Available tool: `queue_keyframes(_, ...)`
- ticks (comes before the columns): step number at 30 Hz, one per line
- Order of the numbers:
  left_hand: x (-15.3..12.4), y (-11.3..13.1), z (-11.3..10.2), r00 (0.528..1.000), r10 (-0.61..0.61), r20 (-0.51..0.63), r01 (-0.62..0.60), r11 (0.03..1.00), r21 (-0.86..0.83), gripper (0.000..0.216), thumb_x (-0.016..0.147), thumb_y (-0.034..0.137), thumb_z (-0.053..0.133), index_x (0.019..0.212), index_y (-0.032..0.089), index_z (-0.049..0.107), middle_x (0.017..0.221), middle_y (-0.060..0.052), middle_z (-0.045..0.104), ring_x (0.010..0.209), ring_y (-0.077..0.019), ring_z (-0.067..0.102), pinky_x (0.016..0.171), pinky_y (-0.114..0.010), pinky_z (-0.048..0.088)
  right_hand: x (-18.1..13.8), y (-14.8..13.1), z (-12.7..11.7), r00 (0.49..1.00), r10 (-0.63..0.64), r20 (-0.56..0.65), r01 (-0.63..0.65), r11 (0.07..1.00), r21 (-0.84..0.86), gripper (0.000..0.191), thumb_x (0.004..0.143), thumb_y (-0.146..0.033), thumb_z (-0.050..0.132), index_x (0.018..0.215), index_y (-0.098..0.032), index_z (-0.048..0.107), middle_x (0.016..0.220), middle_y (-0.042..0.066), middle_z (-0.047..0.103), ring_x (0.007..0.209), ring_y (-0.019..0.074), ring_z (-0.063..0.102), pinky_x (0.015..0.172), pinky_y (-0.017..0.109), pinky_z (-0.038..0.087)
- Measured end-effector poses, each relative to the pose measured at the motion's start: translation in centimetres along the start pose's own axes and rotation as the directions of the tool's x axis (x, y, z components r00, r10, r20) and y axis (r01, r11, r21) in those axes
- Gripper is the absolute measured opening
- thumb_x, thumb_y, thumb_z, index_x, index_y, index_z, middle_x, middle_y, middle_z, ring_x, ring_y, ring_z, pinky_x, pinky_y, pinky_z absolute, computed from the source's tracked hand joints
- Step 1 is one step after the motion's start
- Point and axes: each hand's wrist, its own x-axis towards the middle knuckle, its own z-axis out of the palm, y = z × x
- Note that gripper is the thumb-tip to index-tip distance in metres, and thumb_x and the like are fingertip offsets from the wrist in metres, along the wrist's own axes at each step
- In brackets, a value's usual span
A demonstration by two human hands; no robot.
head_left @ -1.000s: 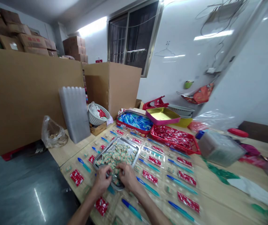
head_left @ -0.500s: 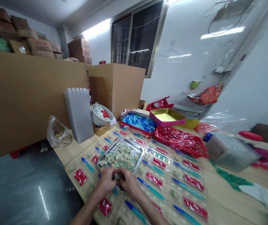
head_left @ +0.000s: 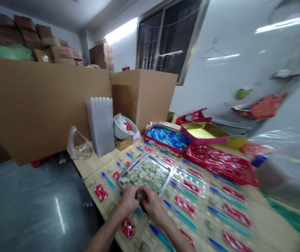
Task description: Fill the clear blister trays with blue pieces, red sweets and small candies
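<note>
My left hand (head_left: 129, 198) and my right hand (head_left: 151, 202) meet at the near edge of a metal tray (head_left: 167, 170). Their fingers are bent and closed around something small between them, mostly hidden; a greenish bit shows there. Small beige-and-green square pieces (head_left: 146, 175) lie heaped in the tray, just beyond my fingertips. Around it, clear plastic blister shells cover the table in rows. Many hold a blue-and-teal pen-like tool (head_left: 180, 214), a red packet with white marks (head_left: 185, 205) and a small square piece.
Behind the tray stand a tin of blue tools (head_left: 165, 137), a red basket of red packets (head_left: 218, 160) and a gold-lined tin lid (head_left: 204, 131). Stacked clear shells (head_left: 101, 127), a plastic bag (head_left: 78, 145) and a grey basket (head_left: 125, 127) stand at the back left. The table's left edge drops to the floor.
The whole view has shifted, with the scene sliding right as my head turns left. Both hands stay together at the tray's near edge, fingers still closed.
</note>
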Motion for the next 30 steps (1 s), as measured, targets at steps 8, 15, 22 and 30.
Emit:
queue_keyframes(8,0.4,-0.2,-0.5,0.998,0.066,0.019,-0.067,0.995,0.067,0.017,0.067,0.013,0.054,0.077,0.02,0.066,0.081,-0.003,0.069,0.083,-0.0205,0.062,0.072,-0.026,0.039,-0.8,-0.2,0.2,0.999,-0.04,-0.034,0.033,0.982,-0.183,0.028,0.065,-0.008,0.05,0.089,-0.018,0.059,0.088,0.004,0.067,0.082,0.0176,0.06,0.069,0.024,0.042)
queue_keyframes(15,0.8,0.4,-1.3,0.997,0.012,0.081,-0.015,0.999,0.045,0.019,0.068,0.015,0.054,0.08,0.022,0.067,0.085,-0.002,0.072,0.091,-0.0212,0.063,0.073,-0.024,0.043,-0.4,-0.5,-0.3,0.999,-0.035,-0.01,0.031,0.966,-0.258,0.024,0.066,-0.011,0.054,0.089,-0.017,0.06,0.089,0.006,0.068,0.081,0.0195,0.061,0.065,0.025,0.042)
queue_keyframes(22,1.7,1.3,-2.9,0.995,0.096,-0.009,-0.096,0.992,-0.079,0.017,0.065,0.024,0.057,0.077,0.02,0.068,0.072,-0.002,0.07,0.073,-0.0211,0.063,0.067,-0.027,0.044,0.6,-1.0,-3.2,0.993,-0.12,0.003,0.119,0.978,-0.169,0.028,0.07,-0.007,0.051,0.092,-0.02,0.062,0.089,0.003,0.069,0.085,0.0177,0.061,0.072,0.024,0.041)
queue_keyframes(30,3.0,4.0,-3.8,0.984,0.176,-0.02,-0.174,0.937,-0.303,0.016,0.061,0.025,0.055,0.069,0.015,0.065,0.062,0.0,0.062,0.062,-0.0164,0.057,0.06,-0.026,0.043,0.9,-1.4,-7.4,0.966,-0.257,0.036,0.259,0.947,-0.19,0.022,0.069,-0.005,0.05,0.081,-0.018,0.063,0.077,0.002,0.065,0.071,0.0149,0.056,0.064,0.023,0.035)
